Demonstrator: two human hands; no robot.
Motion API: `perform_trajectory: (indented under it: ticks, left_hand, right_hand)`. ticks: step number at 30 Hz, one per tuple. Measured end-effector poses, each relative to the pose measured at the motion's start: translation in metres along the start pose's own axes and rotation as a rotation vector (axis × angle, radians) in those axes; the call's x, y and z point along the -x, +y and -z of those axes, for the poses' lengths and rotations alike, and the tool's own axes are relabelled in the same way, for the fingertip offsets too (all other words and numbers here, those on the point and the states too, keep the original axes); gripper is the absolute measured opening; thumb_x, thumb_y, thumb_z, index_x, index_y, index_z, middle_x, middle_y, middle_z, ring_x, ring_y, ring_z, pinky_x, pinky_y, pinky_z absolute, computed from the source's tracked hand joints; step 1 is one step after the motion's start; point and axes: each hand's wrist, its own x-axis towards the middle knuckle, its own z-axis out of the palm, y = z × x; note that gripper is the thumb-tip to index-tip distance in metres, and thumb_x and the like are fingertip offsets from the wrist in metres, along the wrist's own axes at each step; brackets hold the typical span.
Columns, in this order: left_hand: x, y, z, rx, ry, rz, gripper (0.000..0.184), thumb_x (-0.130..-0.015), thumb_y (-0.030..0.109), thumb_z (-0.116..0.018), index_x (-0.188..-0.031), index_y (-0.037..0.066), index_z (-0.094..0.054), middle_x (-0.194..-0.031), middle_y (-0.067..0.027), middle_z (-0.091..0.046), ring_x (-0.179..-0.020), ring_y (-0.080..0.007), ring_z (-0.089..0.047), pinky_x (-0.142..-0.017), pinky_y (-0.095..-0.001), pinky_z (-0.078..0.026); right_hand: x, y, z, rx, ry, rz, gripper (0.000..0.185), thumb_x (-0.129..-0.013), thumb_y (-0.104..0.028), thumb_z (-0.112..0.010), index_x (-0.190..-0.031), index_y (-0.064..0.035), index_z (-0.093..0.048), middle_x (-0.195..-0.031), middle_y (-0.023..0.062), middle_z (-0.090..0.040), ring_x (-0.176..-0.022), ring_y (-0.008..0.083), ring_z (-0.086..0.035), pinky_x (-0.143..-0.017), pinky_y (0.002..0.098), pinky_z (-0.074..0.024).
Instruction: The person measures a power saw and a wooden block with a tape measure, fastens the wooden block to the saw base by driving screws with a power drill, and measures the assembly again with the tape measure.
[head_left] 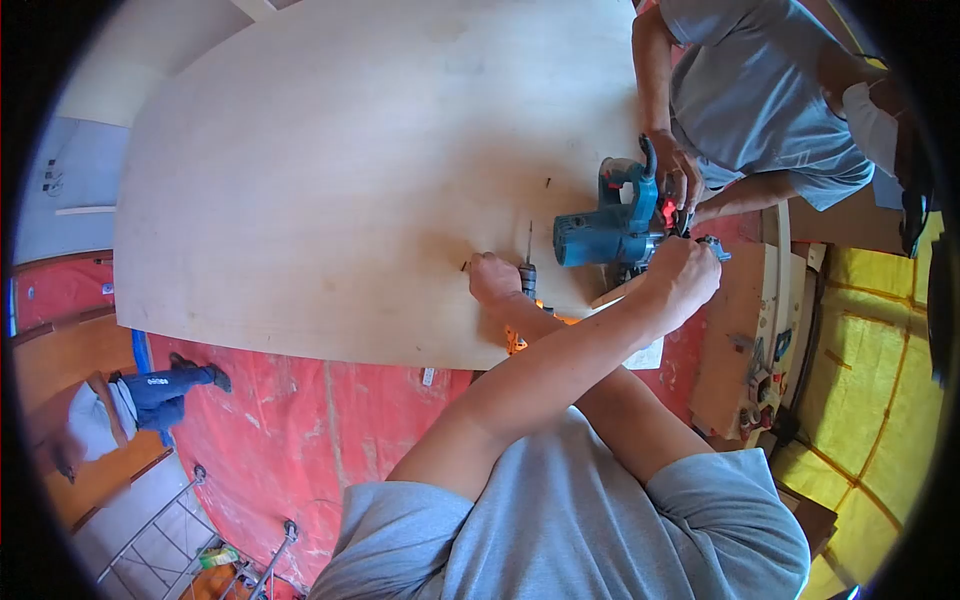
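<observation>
My forearms cross over the pale wooden board (300, 180). My left hand (688, 275), reaching to the right, is closed beside a teal circular saw (600, 238); what lies inside its fingers is hidden. On the board, my right hand (495, 278) has its fingers curled together, with a small dark screw (464, 266) at the fingertips. An orange and black drill (528, 280) with a long bit lies just right of that hand, partly covered by my forearm. Another screw (548, 183) rests farther up the board.
A co-worker (765, 100) stands at the right edge of the board, one hand (682, 180) by the saw. Another person (120, 400) is at far left. Red sheeting (290, 430) covers the floor; a wooden box (745, 340) with tools stands at right, metal frame (170, 540) lower left.
</observation>
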Motion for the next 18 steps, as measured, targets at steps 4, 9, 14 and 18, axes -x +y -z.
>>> perform_trajectory:
  ticks: [4,9,14,18]
  left_hand:
    - [-0.001,-0.002,-0.005,0.115,0.079,0.041,0.042,-0.094,0.045,-0.079,-0.087,0.004,-0.08,-0.078,-0.0153,-0.078,-0.076,-0.032,-0.08,-0.069,-0.0458,-0.063]
    - [-0.001,-0.003,-0.004,0.162,0.04,0.069,0.042,-0.093,0.045,-0.08,-0.085,0.004,-0.08,-0.077,-0.0153,-0.078,-0.077,-0.0319,-0.08,-0.07,-0.0461,-0.063]
    - [-0.003,-0.006,-0.003,0.131,0.015,0.035,0.047,-0.094,0.048,-0.078,-0.087,0.002,-0.081,-0.081,-0.0161,-0.078,-0.08,-0.0338,-0.081,-0.073,-0.0478,-0.063]
    - [-0.001,-0.007,0.013,0.097,-0.08,-0.019,0.051,-0.102,0.051,-0.067,-0.09,0.003,-0.077,-0.084,-0.018,-0.077,-0.087,-0.0329,-0.08,-0.073,-0.05,-0.062]
  right_hand:
    - [0.003,0.007,-0.002,-0.035,0.056,0.061,0.024,-0.1,-0.02,-0.06,-0.109,-0.0018,-0.072,-0.111,0.0224,-0.076,-0.103,0.0423,-0.077,-0.092,0.0527,-0.0617]
    - [0.024,0.004,0.016,-0.165,0.047,0.102,0.023,-0.099,-0.019,-0.06,-0.109,-0.0005,-0.069,-0.107,0.026,-0.075,-0.102,0.0451,-0.075,-0.091,0.0555,-0.0601]
    - [0.056,0.009,0.024,-0.131,-0.019,0.106,0.022,-0.096,-0.019,-0.067,-0.108,-0.0006,-0.068,-0.105,0.0287,-0.075,-0.099,0.0461,-0.075,-0.085,0.0582,-0.0602]
    - [0.068,0.028,0.04,-0.051,-0.08,0.195,0.036,-0.091,-0.022,-0.07,-0.122,-0.0025,-0.068,-0.11,0.0226,-0.075,-0.101,0.0446,-0.075,-0.085,0.0547,-0.0614]
